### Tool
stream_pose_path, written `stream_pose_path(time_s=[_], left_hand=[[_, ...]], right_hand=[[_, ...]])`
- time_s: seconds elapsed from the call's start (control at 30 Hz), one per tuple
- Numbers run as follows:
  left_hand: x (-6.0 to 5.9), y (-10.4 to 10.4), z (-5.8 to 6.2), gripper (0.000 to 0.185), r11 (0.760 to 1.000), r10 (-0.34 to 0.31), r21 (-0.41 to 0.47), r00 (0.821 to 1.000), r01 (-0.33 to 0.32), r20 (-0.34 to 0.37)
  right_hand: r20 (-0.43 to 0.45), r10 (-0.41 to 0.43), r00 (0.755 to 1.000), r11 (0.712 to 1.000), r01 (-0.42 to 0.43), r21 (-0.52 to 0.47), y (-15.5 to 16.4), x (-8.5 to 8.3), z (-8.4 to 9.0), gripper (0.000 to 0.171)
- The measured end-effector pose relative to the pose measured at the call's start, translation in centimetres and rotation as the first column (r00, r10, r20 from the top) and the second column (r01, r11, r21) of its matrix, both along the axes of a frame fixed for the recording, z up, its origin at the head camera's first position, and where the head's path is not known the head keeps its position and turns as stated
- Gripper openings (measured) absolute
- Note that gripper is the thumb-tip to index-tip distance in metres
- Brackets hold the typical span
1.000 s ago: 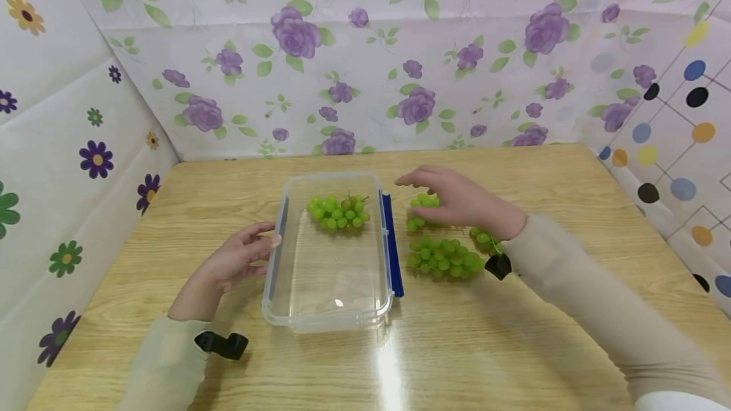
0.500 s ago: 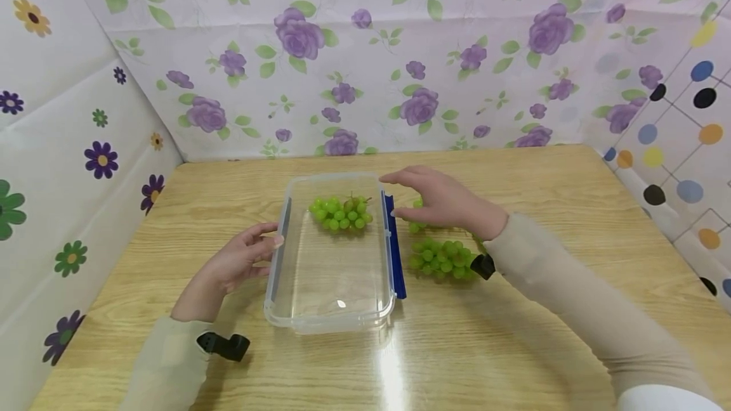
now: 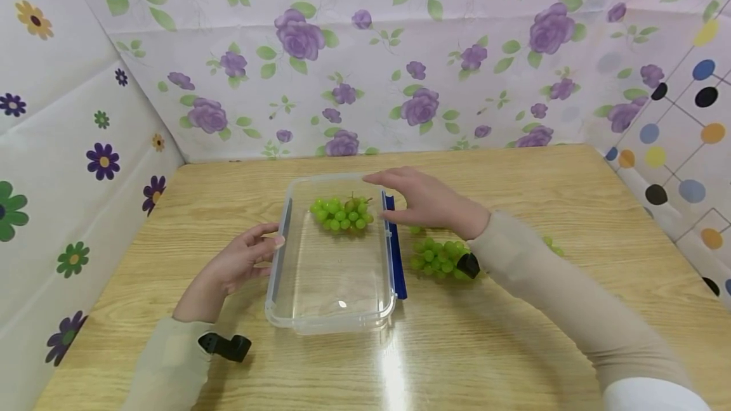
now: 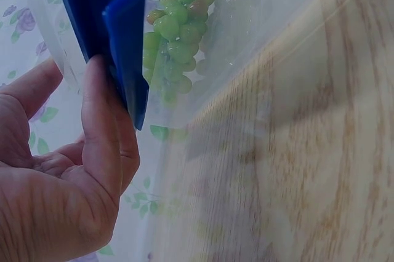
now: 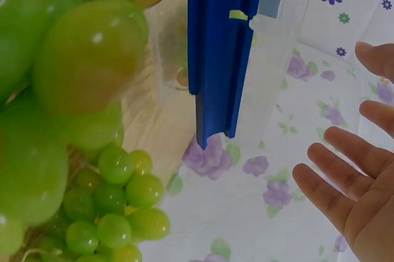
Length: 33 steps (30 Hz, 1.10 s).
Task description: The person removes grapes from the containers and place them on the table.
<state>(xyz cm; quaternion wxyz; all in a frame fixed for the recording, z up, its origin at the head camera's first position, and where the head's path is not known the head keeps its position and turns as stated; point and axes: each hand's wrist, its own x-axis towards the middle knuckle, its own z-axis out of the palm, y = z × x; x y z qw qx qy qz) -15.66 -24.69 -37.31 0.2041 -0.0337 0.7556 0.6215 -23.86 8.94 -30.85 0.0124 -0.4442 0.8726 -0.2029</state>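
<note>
Staged tabletop booth: wooden table [image 3: 514, 182] walled by flowered cloth backdrops [image 3: 400, 62].

Green grapes [image 3: 341, 213], clear box [image 3: 331, 309] blue clips [image 3: 396, 259], purple-floral backdrop [image 3: 365, 56]

— What is the box [image 3: 331, 309] made of?
— Clear, glossy plastic, with opaque blue plastic clips [image 3: 395, 252] along its long sides.
— And the table [image 3: 514, 347]?
— Pale wood grain with a smooth sheen; a bright streak of light reflects off it.
— The grapes [image 3: 341, 213]?
— Green, smooth-skinned, shiny in the right wrist view.
— The walls [image 3: 400, 62]?
— Matt printed sheeting, creased at the folds.
— Clothing?
— Soft beige cloth sleeves [image 3: 571, 303], matt, with black straps [image 3: 225, 346] at the wrists.
</note>
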Motion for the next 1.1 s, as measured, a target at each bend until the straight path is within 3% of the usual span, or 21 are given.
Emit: stream_pose_path(time_s=[0.63, 1.1], left_hand=[[-0.1, -0.2, -0.2, 0.068, 1.000, 0.008, -0.002, 1.000, -0.008, 0.009], [0.0, -0.1, 0.1, 0.068, 1.000, -0.003, 0.010, 1.000, 0.003, 0.007]], right_hand=[[0.067, 0.044, 0.997, 0.999, -0.043, -0.023, -2.7, -0.5, -0.9, 0.065], [0.115, 0.048, 0.992, 0.999, -0.050, 0.015, -4.7, -0.7, -2.1, 0.068]])
